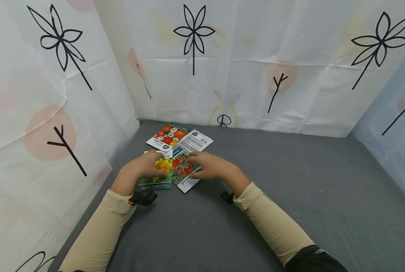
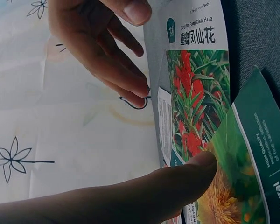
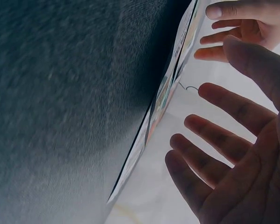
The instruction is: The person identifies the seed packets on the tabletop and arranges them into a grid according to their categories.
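Several flower seed packets lie overlapping on the grey table. Nearest my left hand [image 1: 142, 168] is the yellow-flower packet [image 1: 164, 177]; in the left wrist view, the thumb [image 2: 186, 179] overlaps its corner. My right hand [image 1: 212, 167] hovers over the red-flower packet [image 1: 180, 170], fingers spread and apart in the right wrist view. Neither hand grips anything. Behind them are a packet with red, orange and white blooms [image 1: 168, 136] and a text-covered packet [image 1: 197, 140] turned back side up. Part of the yellow-flower packet is hidden under the left fingers.
The grey tabletop [image 1: 290, 189] stretches to the right and toward the front. White cloth walls [image 1: 243, 45] with drawn flowers stand at the back and left, and a bluish one at the right. Each wrist wears a black strap [image 1: 144, 198].
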Demonstrator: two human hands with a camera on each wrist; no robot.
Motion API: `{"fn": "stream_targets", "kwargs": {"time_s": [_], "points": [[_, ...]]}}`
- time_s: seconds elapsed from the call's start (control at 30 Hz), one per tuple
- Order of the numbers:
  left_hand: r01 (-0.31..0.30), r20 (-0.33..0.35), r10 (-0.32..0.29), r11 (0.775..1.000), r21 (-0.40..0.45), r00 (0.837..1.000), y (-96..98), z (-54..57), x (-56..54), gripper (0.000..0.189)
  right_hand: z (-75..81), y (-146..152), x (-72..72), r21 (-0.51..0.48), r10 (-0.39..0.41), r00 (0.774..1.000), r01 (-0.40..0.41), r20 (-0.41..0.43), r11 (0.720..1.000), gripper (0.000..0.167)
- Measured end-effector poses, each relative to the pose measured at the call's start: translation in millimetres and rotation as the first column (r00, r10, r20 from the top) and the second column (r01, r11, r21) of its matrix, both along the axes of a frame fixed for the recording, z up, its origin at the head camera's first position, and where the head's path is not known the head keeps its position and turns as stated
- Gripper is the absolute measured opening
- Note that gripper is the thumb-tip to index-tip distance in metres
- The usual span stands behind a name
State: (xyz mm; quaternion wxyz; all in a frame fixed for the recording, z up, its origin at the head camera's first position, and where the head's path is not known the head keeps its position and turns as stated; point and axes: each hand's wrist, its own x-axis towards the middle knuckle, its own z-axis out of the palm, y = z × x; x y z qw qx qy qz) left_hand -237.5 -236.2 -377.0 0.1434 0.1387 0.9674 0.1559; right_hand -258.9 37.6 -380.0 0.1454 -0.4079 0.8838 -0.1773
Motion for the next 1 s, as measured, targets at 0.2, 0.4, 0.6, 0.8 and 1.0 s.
{"fn": "stream_targets", "kwargs": {"time_s": [0.2,0.4,0.6,0.8,1.0], "points": [[0.006,0.001,-0.006,1.0,0.011,1.0,0.7,-1.3,0.8,0.071,-1.3,-7,0.0,0.011,0.023,0.999,-0.023,0.024,1.0,0.054],[0.017,-0.009,-0.017,1.0,-0.006,1.0,2.5,-0.3,0.0,0.07,-3.0,-11,-1.8,0.033,0.035,0.999,-0.035,0.016,0.999,0.055],[0.012,0.001,-0.012,1.0,-0.007,1.0,3.0,-1.1,-0.2,0.071,-5.4,-14,-3.9,0.034,0.053,0.999,-0.054,0.011,0.998,0.053],[0.008,0.008,-0.008,1.0,-0.007,1.0,3.6,-1.3,0.1,0.071,-7.0,-17,-5.0,0.044,0.068,0.998,-0.068,0.007,0.997,0.051],[0.018,-0.002,-0.018,1.0,-0.008,1.0,4.0,-0.5,1.0,0.07,-7.7,-20,-5.8,0.049,0.07,0.997,-0.071,0.007,0.996,0.048]]}}
